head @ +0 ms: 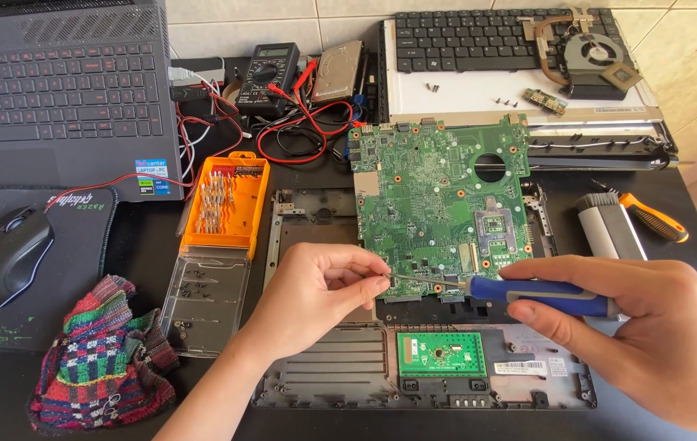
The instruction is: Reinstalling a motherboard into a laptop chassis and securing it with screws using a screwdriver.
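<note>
My right hand grips a blue-handled screwdriver, its thin shaft pointing left. My left hand pinches the shaft's tip at the lower left edge of a green laptop motherboard. The board lies on an opened grey laptop base with a small green touchpad board at its front. Whether a screw sits between my left fingers is hidden.
An orange bit set and its clear lid lie to the left. A black laptop, mouse, woven cloth, multimeter with red leads, a hard drive, keyboard panel, cooling fan and orange-handled tool surround it.
</note>
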